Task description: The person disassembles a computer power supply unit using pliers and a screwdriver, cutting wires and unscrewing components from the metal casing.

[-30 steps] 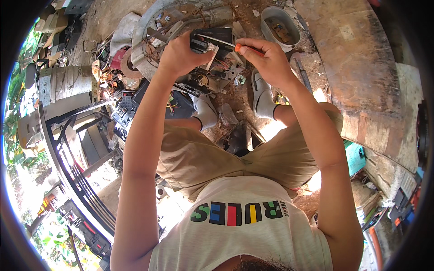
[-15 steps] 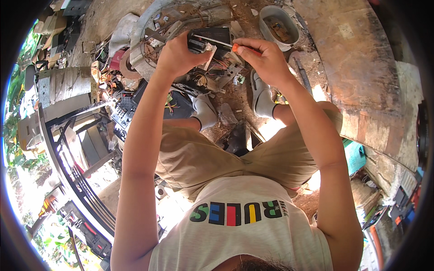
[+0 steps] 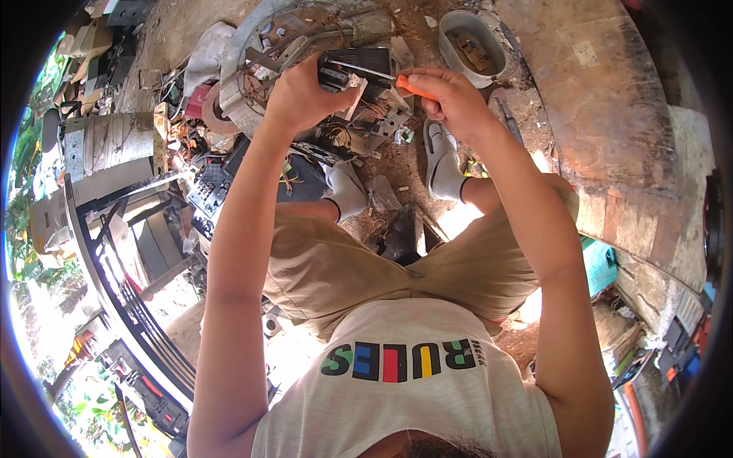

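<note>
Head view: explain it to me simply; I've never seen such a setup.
There is no machine, just a person's bare hands. The picture comes from a wide camera worn on the head, looking down, so straight edges bend. The right hand holds an orange-handled screwdriver that reaches over a dark part. The left hand seems to grip that part, though the hold is partly hidden. Scrap litters the ground, with a tub and a board to the right.

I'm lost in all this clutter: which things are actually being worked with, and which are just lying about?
In use:
orange-handled screwdriver, in the right hand
black boxy part, in the left hand

Seemingly just lying about:
gray oval tub
weathered wooden board
pale crumpled cloth
</note>
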Demonstrator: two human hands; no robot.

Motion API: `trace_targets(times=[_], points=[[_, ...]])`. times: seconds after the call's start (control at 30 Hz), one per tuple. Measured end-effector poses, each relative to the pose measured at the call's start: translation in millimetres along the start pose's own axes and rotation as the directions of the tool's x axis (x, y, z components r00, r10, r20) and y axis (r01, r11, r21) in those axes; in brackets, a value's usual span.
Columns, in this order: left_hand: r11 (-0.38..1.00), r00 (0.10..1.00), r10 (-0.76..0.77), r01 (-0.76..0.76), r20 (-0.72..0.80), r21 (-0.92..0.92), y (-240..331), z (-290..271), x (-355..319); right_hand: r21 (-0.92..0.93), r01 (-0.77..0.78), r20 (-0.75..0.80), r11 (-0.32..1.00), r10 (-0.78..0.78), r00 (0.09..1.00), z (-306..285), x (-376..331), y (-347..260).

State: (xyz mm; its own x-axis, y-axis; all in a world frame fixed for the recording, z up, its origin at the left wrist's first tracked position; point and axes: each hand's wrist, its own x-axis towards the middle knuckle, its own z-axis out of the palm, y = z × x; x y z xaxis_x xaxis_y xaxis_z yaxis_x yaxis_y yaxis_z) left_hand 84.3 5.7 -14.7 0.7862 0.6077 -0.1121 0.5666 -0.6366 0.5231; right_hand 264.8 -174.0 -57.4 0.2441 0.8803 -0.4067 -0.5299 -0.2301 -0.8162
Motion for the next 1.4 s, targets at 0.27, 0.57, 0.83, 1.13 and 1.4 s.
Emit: trace_targets(times=[0.27, 0.57, 0.83, 1.13, 1.4], points=[[0.999, 0.998, 0.040, -0.038, -0.046, 0.034, 0, 1, -1, 0.218, -0.239, 0.126, 0.946, 0.216, 0.968, 4, -12, -16], [0.993, 0.998, 0.051, -0.048, -0.032, 0.104, -1, 2, 0, 0.189, -0.408, 0.344, 0.893, 0.328, 0.880, 2, -8, -33], [0.990, 0.999, 0.044, -0.040, -0.023, 0.138, 0, 0, 1, -0.649, 0.186, 0.131, 0.738, -0.132, 0.983, 19, -8, -17], [0.986, 1.000, 0.015, -0.011, -0.025, 0.164, 0, 2, -1, -0.736, 0.462, 0.091, 0.495, -0.604, 0.792, 27, -18, -6], [0.982, 0.999, -0.033, 0.034, -0.011, 0.184, 9, 0, -2, 0.230, -0.386, 0.419, 0.893, 0.267, 0.868, -18, -14, -26]])
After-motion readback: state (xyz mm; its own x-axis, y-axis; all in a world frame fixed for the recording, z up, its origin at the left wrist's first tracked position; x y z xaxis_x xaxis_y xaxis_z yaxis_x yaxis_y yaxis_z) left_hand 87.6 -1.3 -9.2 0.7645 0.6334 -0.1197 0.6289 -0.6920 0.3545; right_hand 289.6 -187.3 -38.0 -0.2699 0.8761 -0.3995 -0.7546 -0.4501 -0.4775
